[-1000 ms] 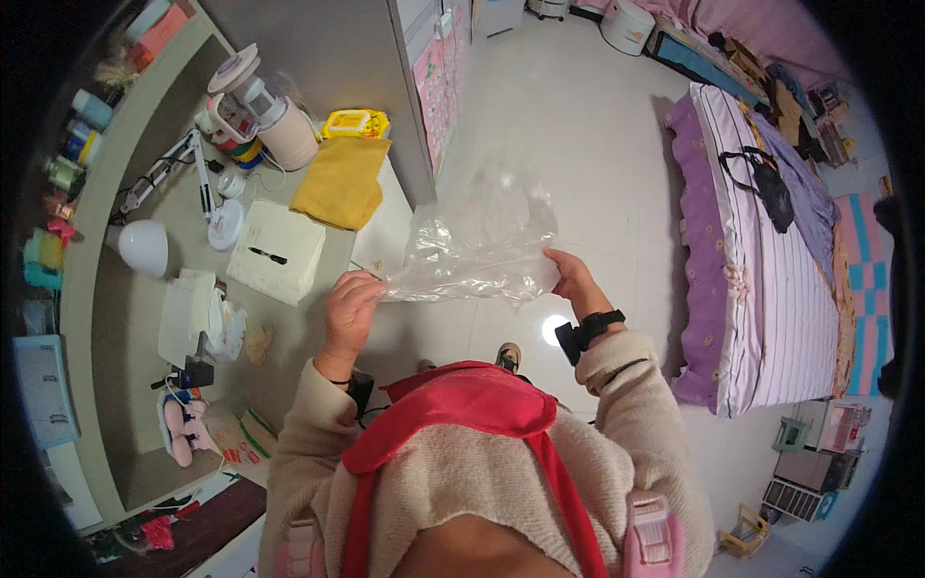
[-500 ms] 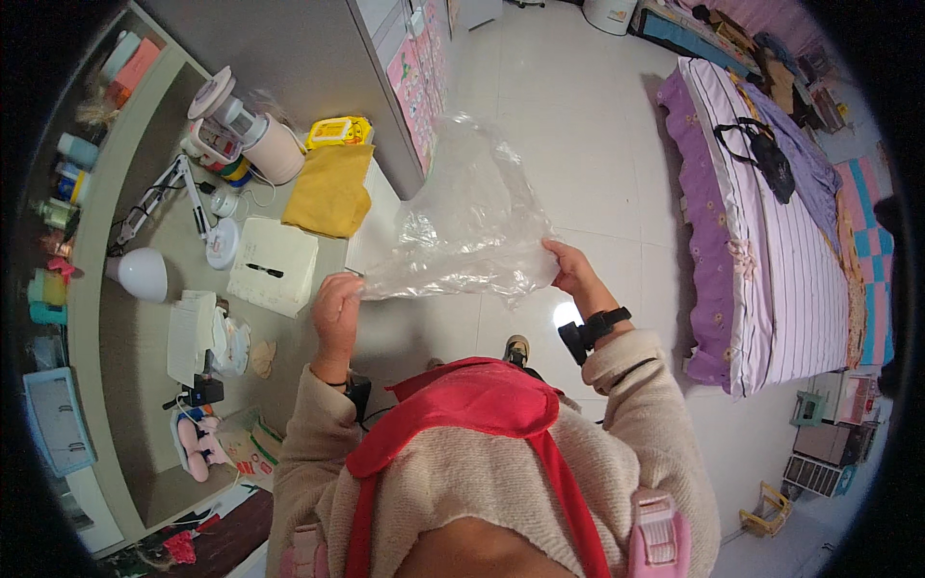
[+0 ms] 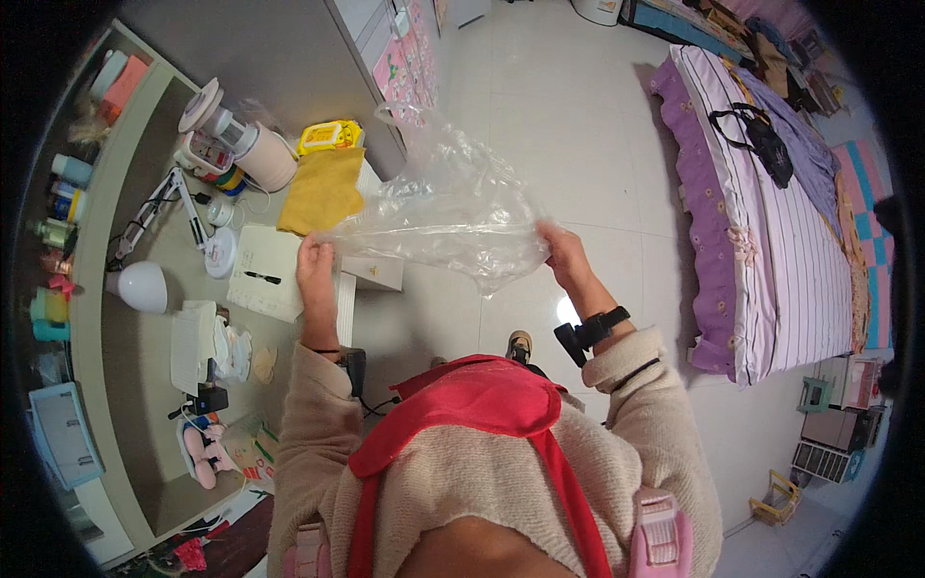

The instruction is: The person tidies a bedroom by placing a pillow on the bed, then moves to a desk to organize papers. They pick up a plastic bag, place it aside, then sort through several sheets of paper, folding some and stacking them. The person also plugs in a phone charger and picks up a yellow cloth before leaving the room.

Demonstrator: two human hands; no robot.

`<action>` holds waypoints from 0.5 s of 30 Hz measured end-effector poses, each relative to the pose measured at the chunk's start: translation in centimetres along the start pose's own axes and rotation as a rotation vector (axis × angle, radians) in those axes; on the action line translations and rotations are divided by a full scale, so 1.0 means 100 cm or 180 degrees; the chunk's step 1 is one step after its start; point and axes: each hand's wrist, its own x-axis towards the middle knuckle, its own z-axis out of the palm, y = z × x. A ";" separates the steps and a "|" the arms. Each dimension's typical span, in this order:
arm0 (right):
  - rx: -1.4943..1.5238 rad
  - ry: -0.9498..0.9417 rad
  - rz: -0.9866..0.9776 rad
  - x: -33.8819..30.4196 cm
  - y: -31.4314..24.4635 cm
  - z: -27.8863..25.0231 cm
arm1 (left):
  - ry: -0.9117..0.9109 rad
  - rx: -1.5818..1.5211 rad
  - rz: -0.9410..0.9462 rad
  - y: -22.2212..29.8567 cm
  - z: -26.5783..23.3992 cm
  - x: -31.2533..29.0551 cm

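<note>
Between my two hands a clear plastic bag [image 3: 453,207] is stretched wide, its far part rising toward the cabinet and one fold drooping below the line between my hands. My left hand [image 3: 316,268] pinches the bag's left end, close to the desk edge. At the bag's right end, my right hand [image 3: 562,252] is closed on the plastic over the floor. On the desk by my left hand lie an open notebook [image 3: 262,279] with a black pen [image 3: 262,277] on it and a folded yellow cloth [image 3: 326,190].
Along the left runs a desk holding a white lamp [image 3: 143,287], a pink-and-white appliance [image 3: 260,159] and a yellow wipes pack [image 3: 330,137]. A grey cabinet [image 3: 279,58] stands beyond it. To the right is a bed [image 3: 771,260] with a striped sheet and a black bag [image 3: 766,149].
Both hands have moved slightly away from my body, lifting the bag. The bag's near edge is pulled straighter, and a fold now hangs lower near my right hand.
</note>
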 end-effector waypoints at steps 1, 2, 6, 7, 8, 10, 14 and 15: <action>0.0148 -0.0028 -0.0092 0.000 0.001 -0.001 | -0.0012 -0.0085 -0.0090 -0.007 0.002 -0.001; 0.0185 0.0013 -0.0148 0.001 0.001 -0.003 | -0.0096 0.0046 -0.0460 -0.014 0.005 -0.004; 0.0116 0.0118 -0.0347 0.005 0.004 -0.011 | -0.0646 0.0289 -0.1483 -0.037 0.019 -0.031; -0.0004 0.0383 -0.0290 0.005 0.004 -0.012 | -0.0812 0.0296 -0.1651 -0.039 0.025 -0.037; 0.0067 0.0214 -0.0438 0.004 0.004 -0.012 | -0.0935 0.0161 -0.1563 -0.039 0.031 -0.042; 0.0120 0.0269 -0.0537 0.001 0.003 -0.011 | -0.1096 -0.0011 -0.1380 -0.034 0.043 -0.049; -0.0189 0.0437 -0.0475 -0.004 -0.004 -0.005 | -0.1458 -0.0153 -0.1551 -0.010 0.075 -0.056; -0.0249 0.0402 -0.0505 -0.006 -0.005 -0.004 | -0.1634 -0.0059 -0.1546 -0.004 0.082 -0.059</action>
